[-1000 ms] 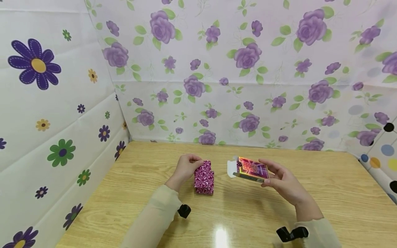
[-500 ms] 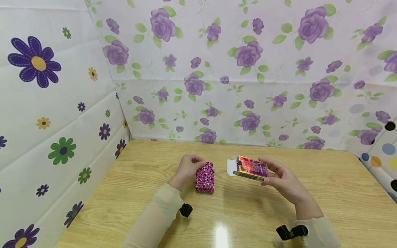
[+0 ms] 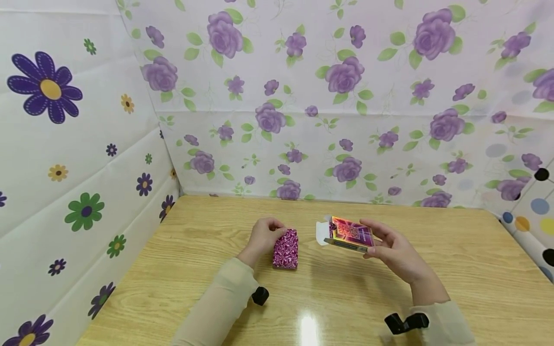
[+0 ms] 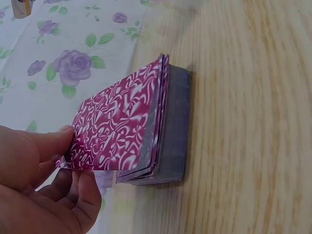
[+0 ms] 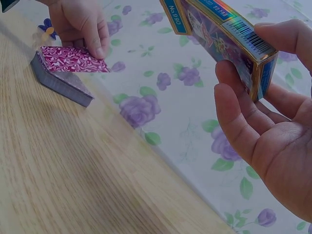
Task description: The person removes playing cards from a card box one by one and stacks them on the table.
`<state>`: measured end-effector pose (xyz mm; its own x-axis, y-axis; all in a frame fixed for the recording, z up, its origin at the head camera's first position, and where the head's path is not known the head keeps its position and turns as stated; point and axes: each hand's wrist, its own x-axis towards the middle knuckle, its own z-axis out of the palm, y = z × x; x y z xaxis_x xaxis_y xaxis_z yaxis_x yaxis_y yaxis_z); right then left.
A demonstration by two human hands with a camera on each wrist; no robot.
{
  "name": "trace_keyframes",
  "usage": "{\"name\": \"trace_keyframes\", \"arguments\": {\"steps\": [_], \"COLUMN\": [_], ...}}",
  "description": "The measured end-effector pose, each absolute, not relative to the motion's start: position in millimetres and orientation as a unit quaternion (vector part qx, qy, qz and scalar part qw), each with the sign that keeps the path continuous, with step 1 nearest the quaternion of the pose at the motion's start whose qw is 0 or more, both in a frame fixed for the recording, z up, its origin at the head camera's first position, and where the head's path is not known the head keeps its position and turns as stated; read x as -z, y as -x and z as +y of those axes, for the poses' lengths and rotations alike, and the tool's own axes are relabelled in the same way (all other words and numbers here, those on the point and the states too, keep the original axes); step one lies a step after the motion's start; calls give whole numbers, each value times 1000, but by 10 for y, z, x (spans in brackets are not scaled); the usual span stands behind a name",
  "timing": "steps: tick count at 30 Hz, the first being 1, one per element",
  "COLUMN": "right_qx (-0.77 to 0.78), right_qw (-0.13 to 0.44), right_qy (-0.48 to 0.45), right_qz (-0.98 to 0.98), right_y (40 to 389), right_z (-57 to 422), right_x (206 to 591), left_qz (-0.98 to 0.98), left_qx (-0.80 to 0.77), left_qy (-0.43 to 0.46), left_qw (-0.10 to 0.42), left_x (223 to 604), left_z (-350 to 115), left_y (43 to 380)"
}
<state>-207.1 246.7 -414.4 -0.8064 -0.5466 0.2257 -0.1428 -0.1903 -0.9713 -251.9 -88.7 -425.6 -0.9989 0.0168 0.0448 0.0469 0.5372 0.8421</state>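
A deck of playing cards (image 3: 285, 250) with magenta and white swirled backs lies on the wooden table. My left hand (image 3: 262, 239) pinches its far end between thumb and fingers. In the left wrist view, the top few cards (image 4: 114, 119) are lifted at that end, tilted away from the thick stack (image 4: 176, 126) beneath. To the right, my right hand (image 3: 396, 252) grips the closed end of a colourful card box (image 3: 351, 234) by thumb and fingers, above the table. Its white flap (image 3: 322, 233) is folded out towards the deck. The box's inside is hidden.
The wooden table (image 3: 195, 274) reaches to a rear flowered cloth wall (image 3: 242, 144). Another patterned cloth (image 3: 86, 158) stands on the left, and a dotted one (image 3: 532, 211) at the right. Black wrist cameras sit on both forearms.
The upper cards, earlier offset towards the far side, have come nearly level with the rest of the deck as my left hand moved slightly nearer. The right hand and box have stayed put.
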Motion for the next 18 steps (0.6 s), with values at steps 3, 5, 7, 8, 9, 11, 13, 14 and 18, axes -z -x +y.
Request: {"name": "trace_keyframes", "arguments": {"steps": [3,5,7,8,9,11,13,14,18], "right_qx": [720,719,720,720,719,720,721,721,722], "right_qw": [141,141,142,142,142,141,141,141,141], "right_qy": [272,270,267,267,267,268,269,269,270], "right_qz": [623,624,625,625,625,625,623,622,621], "right_y": [2072,2072,2072,2072,2073,2073,2074,2074,2075], "right_z": [2463,2461,2463,2465,2467,2470,2470,2470,2469], "right_x": [4147,4148,4145,4145,4145,4142,4142,4141,4138], "left_qz": [-883,-885,-887,-888,-889,-892,-894,-895,-900], "left_qx": [469,464,460,458,456,451,446,444,432], "left_qy": [18,17,17,19,20,23,27,29,33], "left_qw": [18,19,21,23,25,29,34,37,47], "left_x": [4296,4303,4305,4308,4307,4324,4343,4348,4362], "left_z": [-877,-869,-861,-858,-855,-850,-845,-841,-823], "left_y": [2537,2536,2533,2532,2530,2541,2550,2552,2550]}}
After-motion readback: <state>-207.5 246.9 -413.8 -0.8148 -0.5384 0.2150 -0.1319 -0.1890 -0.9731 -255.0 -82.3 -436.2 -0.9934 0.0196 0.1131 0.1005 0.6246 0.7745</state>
